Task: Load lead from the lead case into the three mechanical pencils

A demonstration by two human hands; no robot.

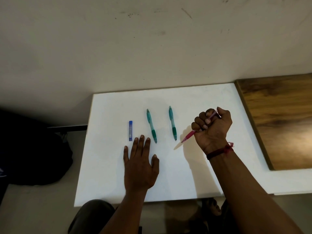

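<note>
A blue lead case (130,130) lies on the white table (194,174), left of the pencils. Two teal mechanical pencils (151,125) (172,123) lie side by side, tips toward me. My right hand (212,127) grips a pink mechanical pencil (190,135) in a fist, its tip pointing down-left just above the table. My left hand (140,164) rests flat on the table with fingers straight, its fingertips just below the lead case and the left teal pencil.
A wooden board (278,119) covers the table's right side. A dark bag (33,152) sits on the floor at the left. The wall rises right behind the table. My knees and a foot show below the front edge.
</note>
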